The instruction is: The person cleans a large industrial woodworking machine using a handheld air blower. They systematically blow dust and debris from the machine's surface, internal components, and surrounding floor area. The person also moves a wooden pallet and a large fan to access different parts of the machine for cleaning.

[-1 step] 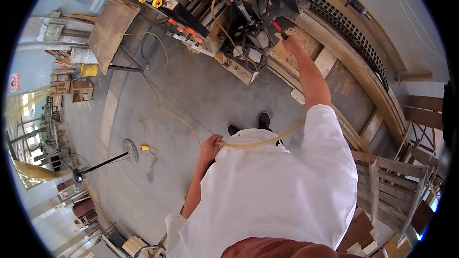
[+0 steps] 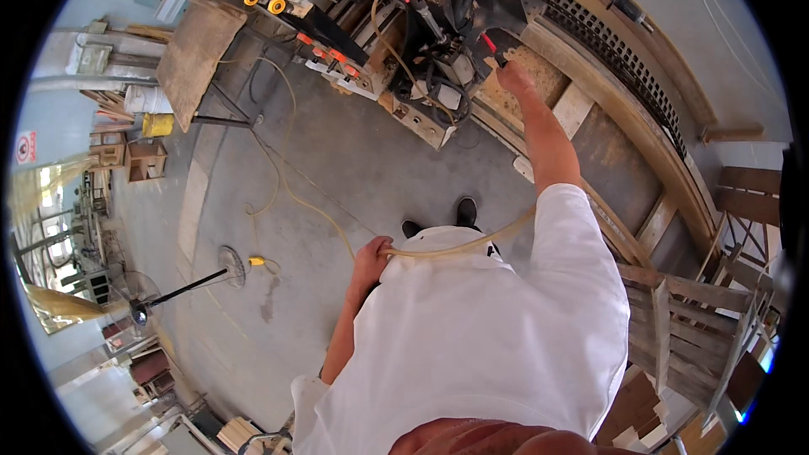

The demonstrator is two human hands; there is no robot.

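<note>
My right hand (image 2: 515, 78) is stretched far forward, its fingers wrapped round a red-and-black air blow gun (image 2: 489, 43). The gun points over a wooden board (image 2: 537, 74) strewn with sawdust, inside the machine's base. Close to my waist, my left hand (image 2: 371, 259) is closed round a yellowish air hose (image 2: 455, 250). From there the hose crosses in front of my white shirt and disappears behind my right arm. Its other end trails forward over the floor to the left. How the hose meets the gun is hidden.
A machine (image 2: 430, 76) with cables stands ahead, beside a long wooden frame (image 2: 666, 131) with a black chain-like strip. A tilted table (image 2: 198, 55) is at far left. A fan (image 2: 227, 268) stands left, a yellow connector (image 2: 256, 261) near it. Wooden slats (image 2: 695, 324) are at right.
My right hand and the blow gun have shifted very slightly. My left hand keeps its hold on the hose.
</note>
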